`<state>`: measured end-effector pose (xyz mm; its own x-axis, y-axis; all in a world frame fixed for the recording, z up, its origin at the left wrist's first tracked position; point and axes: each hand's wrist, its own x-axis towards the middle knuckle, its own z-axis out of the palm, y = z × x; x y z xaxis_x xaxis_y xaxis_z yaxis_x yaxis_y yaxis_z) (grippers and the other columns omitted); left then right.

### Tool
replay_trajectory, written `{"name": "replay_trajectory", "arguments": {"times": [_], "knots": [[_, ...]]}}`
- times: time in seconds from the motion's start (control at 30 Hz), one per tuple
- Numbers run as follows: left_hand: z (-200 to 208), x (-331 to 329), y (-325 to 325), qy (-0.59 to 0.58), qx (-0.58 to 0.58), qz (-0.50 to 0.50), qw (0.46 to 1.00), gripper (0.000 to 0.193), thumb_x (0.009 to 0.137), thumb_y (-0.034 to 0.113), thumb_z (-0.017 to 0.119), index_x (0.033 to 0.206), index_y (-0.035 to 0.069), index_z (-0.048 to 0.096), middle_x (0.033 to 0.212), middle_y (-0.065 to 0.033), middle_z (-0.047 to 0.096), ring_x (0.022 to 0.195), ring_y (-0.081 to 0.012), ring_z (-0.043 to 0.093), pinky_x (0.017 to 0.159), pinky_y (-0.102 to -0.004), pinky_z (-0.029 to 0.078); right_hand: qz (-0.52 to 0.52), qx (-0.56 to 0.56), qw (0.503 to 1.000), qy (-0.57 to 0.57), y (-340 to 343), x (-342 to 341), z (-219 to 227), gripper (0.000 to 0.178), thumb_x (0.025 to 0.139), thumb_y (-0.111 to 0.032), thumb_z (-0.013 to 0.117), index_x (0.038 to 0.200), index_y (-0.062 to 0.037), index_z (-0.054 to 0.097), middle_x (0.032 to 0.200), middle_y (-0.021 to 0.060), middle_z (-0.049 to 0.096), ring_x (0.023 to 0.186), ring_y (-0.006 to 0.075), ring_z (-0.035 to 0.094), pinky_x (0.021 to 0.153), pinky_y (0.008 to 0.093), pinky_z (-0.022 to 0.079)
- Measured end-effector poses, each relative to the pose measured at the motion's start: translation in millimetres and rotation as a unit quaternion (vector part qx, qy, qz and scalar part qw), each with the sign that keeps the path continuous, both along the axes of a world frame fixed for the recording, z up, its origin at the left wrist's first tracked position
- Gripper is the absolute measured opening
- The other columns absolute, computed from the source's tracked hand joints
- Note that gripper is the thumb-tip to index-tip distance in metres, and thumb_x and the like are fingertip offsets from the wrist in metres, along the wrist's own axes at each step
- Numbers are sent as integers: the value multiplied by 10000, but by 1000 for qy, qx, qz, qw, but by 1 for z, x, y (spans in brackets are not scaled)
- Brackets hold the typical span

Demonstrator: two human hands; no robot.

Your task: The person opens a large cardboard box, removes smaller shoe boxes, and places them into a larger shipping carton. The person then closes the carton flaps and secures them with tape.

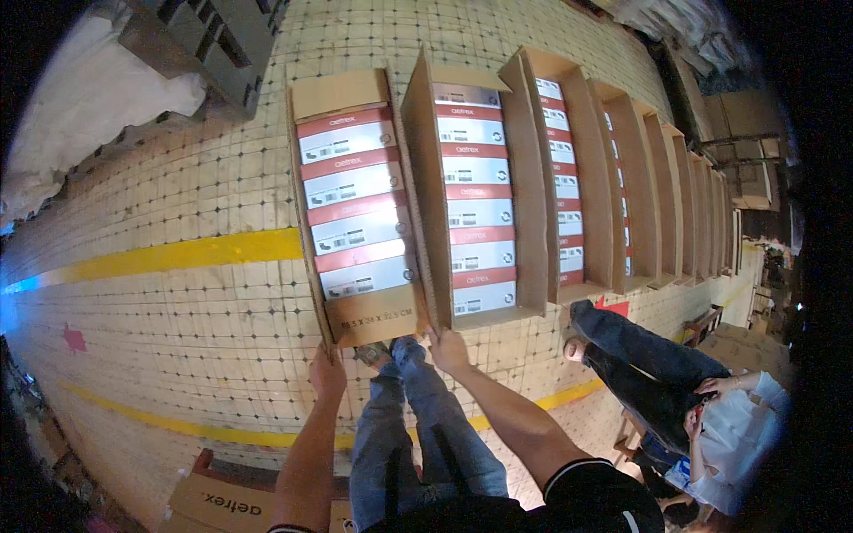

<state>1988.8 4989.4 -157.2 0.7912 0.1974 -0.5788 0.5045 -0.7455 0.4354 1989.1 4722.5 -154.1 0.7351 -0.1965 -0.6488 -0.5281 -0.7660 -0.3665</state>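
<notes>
Right in front of me on the floor stands a long open cardboard carton (371, 333), its near end flap folded inward and its far flap raised. Inside it, several white-and-red shoe boxes (348, 188) lie in one row with their labelled ends up. My left hand (328, 375) is closed on the carton's near left corner. At the near right corner, my right hand (448, 350) grips the edge of the side wall. The fingers of both hands are partly hidden by the cardboard.
A second filled carton (533, 317) stands close on the right, with several more open cartons (653, 204) lined up beyond it. A seated person (724, 426) is at the lower right. Yellow floor stripes (204, 255) cross the tiles. A flat cardboard carton (213, 505) lies behind me.
</notes>
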Motion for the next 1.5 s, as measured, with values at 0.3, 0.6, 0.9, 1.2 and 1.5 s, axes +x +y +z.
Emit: {"name": "replay_trajectory", "arguments": {"times": [0.3, 0.6, 0.9, 1.2, 1.5], "knots": [[156, 200, -6, -403, -9, 142, 904, 328, 937, 275, 619, 1049, -29, 670, 839, -133, 698, 690, -146, 619, 628, -326, 487, 141, -63, 930, -334, -28, 223, 183, 525, 954, -419, 513, 658, -6, 647, 587, 232, 600, 526, 398, 612, 508, 484, 483], [214, 416, -36, -477, 95, 15, 874, 355, 912, 442, 535, 1102, 174, 668, 945, -179, 695, 892, -389, 660, 769, -467, 510, 89, -178, 854, -480, -4, 458, 246, 488, 952, -505, 437, 987, -70, 657, 948, 224, 675, 900, 399, 645, 766, 508, 502], [222, 460, -29, -461, 129, 24, 878, 393, 929, 478, 498, 1112, 163, 646, 981, -171, 689, 938, -404, 641, 790, -493, 497, 53, -183, 871, -453, 3, 498, 257, 478, 957, -482, 441, 1016, -70, 675, 986, 223, 678, 951, 393, 646, 832, 515, 501], [220, 465, -28, -460, 145, 24, 876, 402, 923, 495, 498, 1121, 175, 642, 984, -169, 688, 944, -404, 640, 790, -494, 499, 52, -166, 868, -466, 2, 504, 252, 449, 957, -490, 433, 1075, -116, 651, 989, 237, 671, 957, 426, 630, 833, 526, 493], [223, 456, -33, -455, 133, 26, 880, 386, 930, 475, 494, 1144, 188, 640, 991, -185, 686, 949, -404, 641, 805, -494, 494, 42, -170, 876, -449, 4, 499, 253, 455, 954, -485, 441, 1087, -100, 643, 998, 247, 665, 945, 434, 629, 822, 532, 488]]}}
